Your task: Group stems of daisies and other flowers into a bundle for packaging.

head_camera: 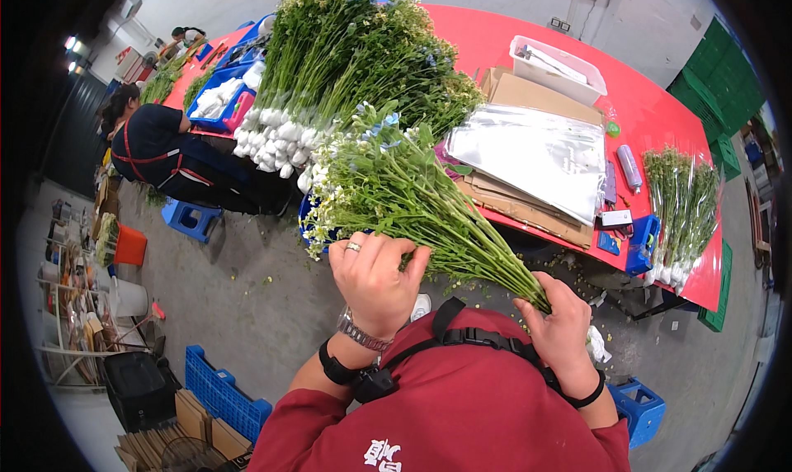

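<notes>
A bunch of cut flowers, with small white daisy-like blooms and a few blue ones, lies slantwise in front of me. My right hand is closed around the lower ends of its green stems. At the near side of the foliage is my left hand, wearing a ring, thumb and forefinger drawn together. Whether it pinches a leaf or stem is hidden behind the fingers. Beyond the bunch, a large heap of similar flowers rests on the red table, their stem ends in white wraps.
Clear plastic sleeves lie on cardboard, beside a white plastic bin. Wrapped bunches are at the table's right end. A co-worker bends forward at left near a blue stool. Another blue stool stands behind my right arm.
</notes>
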`<state>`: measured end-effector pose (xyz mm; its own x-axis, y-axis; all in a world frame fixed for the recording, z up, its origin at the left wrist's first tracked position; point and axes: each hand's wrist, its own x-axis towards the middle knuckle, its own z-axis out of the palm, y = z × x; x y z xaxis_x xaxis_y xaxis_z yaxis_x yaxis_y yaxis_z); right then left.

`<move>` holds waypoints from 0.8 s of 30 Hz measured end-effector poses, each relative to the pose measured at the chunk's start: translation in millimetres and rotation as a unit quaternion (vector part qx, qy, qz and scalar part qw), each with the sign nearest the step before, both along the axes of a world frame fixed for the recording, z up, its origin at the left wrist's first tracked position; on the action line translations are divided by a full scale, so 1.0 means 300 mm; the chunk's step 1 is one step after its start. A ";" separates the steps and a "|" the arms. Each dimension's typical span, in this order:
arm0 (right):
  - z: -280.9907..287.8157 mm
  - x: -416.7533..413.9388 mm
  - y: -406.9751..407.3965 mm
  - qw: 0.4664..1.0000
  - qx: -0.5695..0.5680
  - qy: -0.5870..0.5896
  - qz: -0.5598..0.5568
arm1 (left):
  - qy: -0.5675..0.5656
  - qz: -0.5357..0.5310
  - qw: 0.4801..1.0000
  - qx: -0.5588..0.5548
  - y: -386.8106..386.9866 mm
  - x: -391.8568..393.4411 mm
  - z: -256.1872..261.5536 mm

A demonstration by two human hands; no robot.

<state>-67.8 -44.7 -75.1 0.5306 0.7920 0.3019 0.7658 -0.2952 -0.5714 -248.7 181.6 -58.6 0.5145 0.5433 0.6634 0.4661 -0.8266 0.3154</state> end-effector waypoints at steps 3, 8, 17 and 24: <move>0.000 0.001 0.000 1.000 0.002 -0.001 -0.001 | 0.016 0.014 1.000 0.003 0.005 -0.012 -0.002; 0.002 0.002 0.000 1.000 0.002 0.002 -0.005 | 0.007 -0.001 0.999 0.038 0.006 -0.015 0.000; 0.001 0.008 0.003 1.000 0.005 0.011 -0.002 | 0.005 -0.017 0.998 0.067 0.016 -0.020 0.035; -0.007 0.017 -0.002 1.000 0.004 0.010 -0.002 | 0.000 -0.037 0.998 0.048 -0.002 -0.022 0.020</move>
<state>-62.6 -45.4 -77.3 0.5402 0.7871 0.2977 0.7532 -0.2943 -0.5883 -255.3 180.9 -52.5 0.5514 0.4372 0.7105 0.4032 -0.8852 0.2319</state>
